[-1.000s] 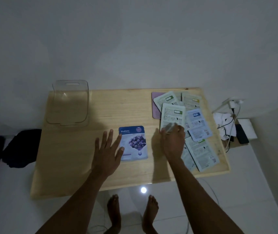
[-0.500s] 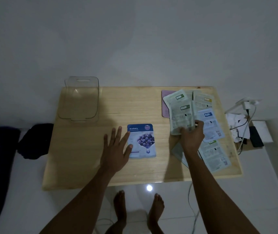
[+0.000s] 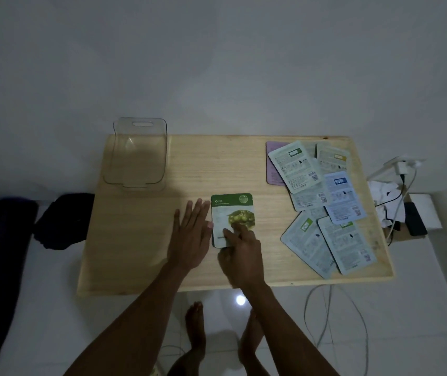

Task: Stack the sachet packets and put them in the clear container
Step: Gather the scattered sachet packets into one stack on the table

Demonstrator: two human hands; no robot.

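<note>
My right hand [image 3: 240,249] rests on the lower part of a green sachet labelled "Olive" [image 3: 232,210], fingers together and pressing it down flat; I cannot tell whether the thumb is tucked under the packet's edge. My left hand [image 3: 191,234] lies just beside it, fingers straight and close together, palm down on the wooden table [image 3: 141,240], its fingertips touching the packet's left edge. The Olive sachet lies face up near the middle of the table, printed with a picture of green olives. A darker edge shows beneath its bottom left corner, so something may lie under it, though I cannot see what.

Further right, well apart from my hands, a loose spread of sachets [image 3: 323,204] lies face down and overlapping, pale backs with small print and codes; one purple packet [image 3: 272,169] peeks out at the far left of that group.

At the table's far left corner stands the clear container [image 3: 138,156], upright with a handle slot in its back wall.

Beyond the table's right edge, cables and a charger [image 3: 401,169] lie on the floor.
</note>
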